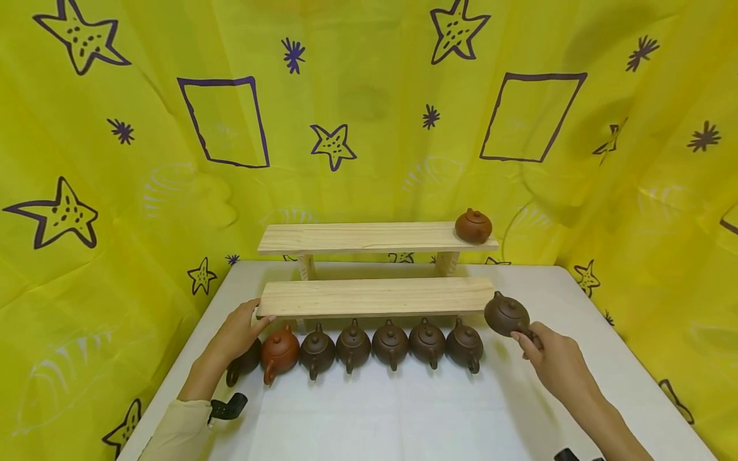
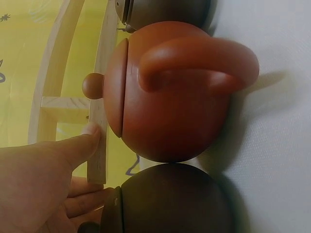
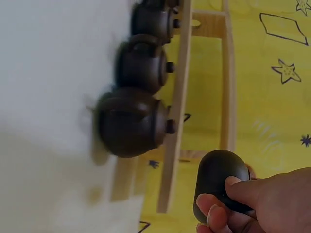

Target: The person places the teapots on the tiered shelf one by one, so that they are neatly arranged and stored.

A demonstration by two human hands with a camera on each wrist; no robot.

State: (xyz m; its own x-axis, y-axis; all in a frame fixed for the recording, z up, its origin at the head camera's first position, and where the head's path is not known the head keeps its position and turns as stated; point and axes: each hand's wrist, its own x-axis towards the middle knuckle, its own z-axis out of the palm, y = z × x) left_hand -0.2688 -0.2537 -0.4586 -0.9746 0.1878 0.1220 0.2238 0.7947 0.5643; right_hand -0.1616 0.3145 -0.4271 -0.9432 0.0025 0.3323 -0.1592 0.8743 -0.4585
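Observation:
A two-tier wooden shelf stands on a white table (image 1: 403,410). My right hand (image 1: 556,362) grips a dark brown teapot (image 1: 506,314) by its handle, held in the air just off the right end of the lower board (image 1: 375,296). The right wrist view shows the same pot (image 3: 218,174) pinched in my fingers (image 3: 233,194) beside the board's end (image 3: 177,107). My left hand (image 1: 236,333) rests against the lower board's left end, thumb (image 2: 90,133) on its edge. Beneath that hand sit a dark teapot (image 2: 175,204) and a red-orange teapot (image 1: 280,351).
Several dark brown teapots (image 1: 390,344) line the table in front of the lower board, handles toward me. One reddish-brown teapot (image 1: 473,226) sits at the right end of the upper board (image 1: 369,237). A yellow star-printed cloth (image 1: 115,192) closes off the back and sides.

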